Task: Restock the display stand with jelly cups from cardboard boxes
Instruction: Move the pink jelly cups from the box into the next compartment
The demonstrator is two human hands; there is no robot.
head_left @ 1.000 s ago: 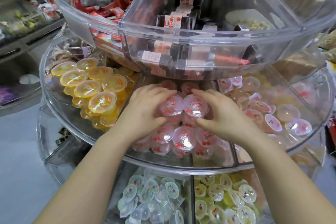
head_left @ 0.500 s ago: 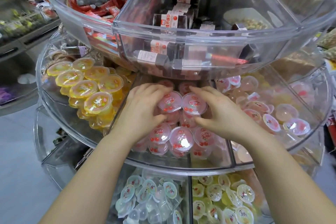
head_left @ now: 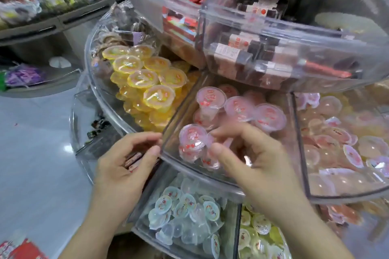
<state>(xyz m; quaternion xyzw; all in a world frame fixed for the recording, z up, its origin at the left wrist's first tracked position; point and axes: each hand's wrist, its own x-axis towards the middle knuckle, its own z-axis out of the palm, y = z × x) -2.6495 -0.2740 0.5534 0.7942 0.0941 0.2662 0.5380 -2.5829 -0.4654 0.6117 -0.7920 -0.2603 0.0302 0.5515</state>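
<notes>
A clear acrylic tiered display stand is seen from above, divided into wedge compartments. In the middle tier's centre compartment, pink-lidded clear plastic jelly cups are stacked. One such cup lies at the compartment's front left corner, just beside the fingertips of the right hand; whether contact is made cannot be told because of blur. The right grip is narrow, fingers curled. The left hand is placed outside the stand's front wall, its grip half-curled and empty, the thumb at the rim. Yellow jelly cups fill the neighbouring left compartment. Pale blue-lidded jelly cups are held in the tier below. The upper tier's bin of dark wrapped sweets overhangs the rear of the pink cups.
</notes>
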